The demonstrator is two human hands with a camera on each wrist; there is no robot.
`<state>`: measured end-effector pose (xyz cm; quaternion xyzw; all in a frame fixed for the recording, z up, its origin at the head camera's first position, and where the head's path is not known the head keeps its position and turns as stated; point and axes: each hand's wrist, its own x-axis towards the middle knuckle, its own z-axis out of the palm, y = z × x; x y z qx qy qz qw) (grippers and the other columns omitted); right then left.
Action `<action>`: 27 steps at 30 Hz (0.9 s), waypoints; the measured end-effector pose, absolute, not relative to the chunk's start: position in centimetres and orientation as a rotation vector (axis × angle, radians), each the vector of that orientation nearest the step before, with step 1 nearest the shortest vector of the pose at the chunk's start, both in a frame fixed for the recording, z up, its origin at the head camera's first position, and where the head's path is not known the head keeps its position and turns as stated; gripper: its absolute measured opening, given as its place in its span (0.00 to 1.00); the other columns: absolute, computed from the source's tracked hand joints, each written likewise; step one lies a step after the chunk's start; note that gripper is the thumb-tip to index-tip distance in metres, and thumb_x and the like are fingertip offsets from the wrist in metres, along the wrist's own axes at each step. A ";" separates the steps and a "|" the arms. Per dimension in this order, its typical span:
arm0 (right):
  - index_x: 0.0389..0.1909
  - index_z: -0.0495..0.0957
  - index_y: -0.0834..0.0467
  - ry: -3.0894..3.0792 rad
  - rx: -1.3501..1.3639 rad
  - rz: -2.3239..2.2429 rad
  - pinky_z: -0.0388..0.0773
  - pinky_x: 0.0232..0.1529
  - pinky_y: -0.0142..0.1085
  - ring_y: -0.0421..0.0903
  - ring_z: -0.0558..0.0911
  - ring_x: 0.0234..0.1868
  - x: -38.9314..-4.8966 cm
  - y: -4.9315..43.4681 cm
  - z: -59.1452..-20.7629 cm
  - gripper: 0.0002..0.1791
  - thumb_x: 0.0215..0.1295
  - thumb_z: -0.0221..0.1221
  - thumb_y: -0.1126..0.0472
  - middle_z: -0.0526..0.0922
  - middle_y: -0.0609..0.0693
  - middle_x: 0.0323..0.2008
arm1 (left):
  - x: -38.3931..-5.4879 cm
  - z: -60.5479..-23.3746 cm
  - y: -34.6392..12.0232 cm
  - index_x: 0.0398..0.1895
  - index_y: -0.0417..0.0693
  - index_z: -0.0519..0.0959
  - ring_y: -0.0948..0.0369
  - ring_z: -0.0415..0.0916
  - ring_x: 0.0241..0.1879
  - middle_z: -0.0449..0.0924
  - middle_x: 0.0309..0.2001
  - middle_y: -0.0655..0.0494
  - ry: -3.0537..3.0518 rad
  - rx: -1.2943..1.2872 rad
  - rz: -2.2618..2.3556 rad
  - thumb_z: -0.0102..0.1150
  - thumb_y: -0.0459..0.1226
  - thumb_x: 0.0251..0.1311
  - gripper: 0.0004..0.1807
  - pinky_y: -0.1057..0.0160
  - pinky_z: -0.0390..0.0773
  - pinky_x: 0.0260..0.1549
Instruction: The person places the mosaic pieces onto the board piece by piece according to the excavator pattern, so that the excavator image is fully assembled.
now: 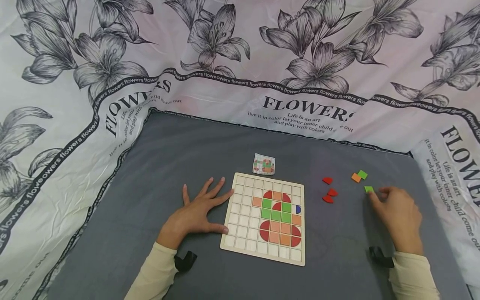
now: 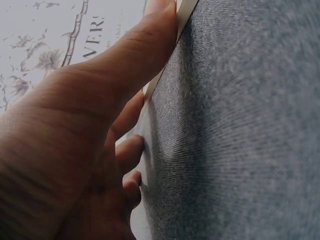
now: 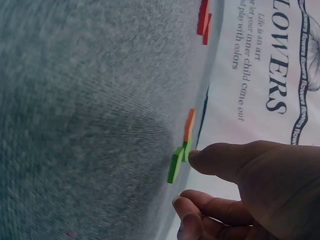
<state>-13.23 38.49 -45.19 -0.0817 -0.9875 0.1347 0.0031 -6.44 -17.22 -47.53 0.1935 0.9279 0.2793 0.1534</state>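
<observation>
A square wooden grid board (image 1: 243, 246) lies on the grey table, with red, green, orange and blue pieces set in its right half. Spread wide, my left hand (image 1: 193, 214) touches the board's left edge with thumb and index fingertip. In the left wrist view the thumb (image 2: 135, 42) lies along the board's edge (image 2: 186, 15). My right hand (image 1: 399, 210) is at a loose green tile (image 1: 368, 189), thumb tip right by it. The right wrist view shows the green tile (image 3: 175, 166) beside the thumb (image 3: 220, 159), with a gap between thumb and bent fingers.
A small pattern card (image 1: 263, 164) lies behind the board. Loose red quarter-round pieces (image 1: 328, 180) sit between board and right hand. An orange tile (image 1: 356, 178) and another green tile (image 1: 362, 174) touch at the back right. Flower-printed cloth (image 1: 307, 112) surrounds the table.
</observation>
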 end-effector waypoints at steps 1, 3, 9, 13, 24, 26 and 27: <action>0.59 0.82 0.68 -3.106 -0.261 0.420 0.74 0.20 0.53 0.69 0.84 0.38 -13.3 38.6 -45.3 0.32 0.76 0.60 0.42 0.85 0.70 0.51 | -6.5 -47.5 -17.2 0.85 0.65 0.59 0.43 0.32 0.86 0.42 0.87 0.54 2.660 0.554 0.803 0.79 0.64 0.49 0.61 0.16 0.18 0.63; 0.57 0.82 0.68 -3.123 -0.271 0.415 0.73 0.20 0.54 0.70 0.83 0.38 -13.5 38.8 -45.6 0.31 0.75 0.60 0.41 0.85 0.70 0.50 | -6.6 -47.5 -17.1 0.85 0.66 0.59 0.44 0.31 0.86 0.42 0.87 0.55 2.657 0.555 0.803 0.79 0.64 0.49 0.60 0.17 0.18 0.64; 0.56 0.82 0.69 -3.151 -0.282 0.420 0.74 0.20 0.53 0.70 0.83 0.36 -13.8 38.9 -45.9 0.30 0.75 0.62 0.44 0.85 0.72 0.50 | -6.6 -47.7 -17.0 0.85 0.66 0.59 0.44 0.31 0.86 0.42 0.87 0.56 2.652 0.561 0.798 0.79 0.65 0.48 0.61 0.17 0.18 0.64; 0.56 0.82 0.69 -3.160 -0.276 0.429 0.73 0.18 0.50 0.66 0.83 0.32 -13.8 38.5 -45.7 0.29 0.75 0.62 0.45 0.84 0.72 0.50 | -6.6 -47.7 -17.1 0.85 0.66 0.59 0.44 0.31 0.86 0.42 0.87 0.55 2.653 0.564 0.798 0.79 0.65 0.48 0.61 0.17 0.18 0.63; 0.54 0.83 0.71 -3.159 -0.272 0.419 0.72 0.17 0.46 0.63 0.83 0.30 -14.7 37.8 -45.4 0.26 0.73 0.64 0.50 0.84 0.73 0.49 | -6.6 -47.8 -17.3 0.85 0.68 0.58 0.45 0.31 0.86 0.41 0.87 0.58 2.665 0.554 0.799 0.78 0.67 0.47 0.62 0.17 0.17 0.64; 0.52 0.84 0.72 -3.161 -0.252 0.430 0.74 0.19 0.48 0.64 0.83 0.31 -14.9 37.7 -45.5 0.25 0.71 0.65 0.52 0.84 0.74 0.49 | -6.6 -47.8 -17.3 0.85 0.68 0.58 0.45 0.31 0.86 0.41 0.87 0.57 2.660 0.554 0.804 0.78 0.67 0.47 0.62 0.18 0.17 0.64; 0.51 0.84 0.72 -3.160 -0.235 0.438 0.75 0.20 0.49 0.64 0.83 0.31 -15.0 37.7 -45.5 0.25 0.70 0.65 0.52 0.84 0.74 0.49 | -6.6 -47.7 -17.3 0.85 0.67 0.58 0.44 0.31 0.86 0.41 0.87 0.57 2.661 0.555 0.808 0.78 0.66 0.47 0.62 0.17 0.17 0.63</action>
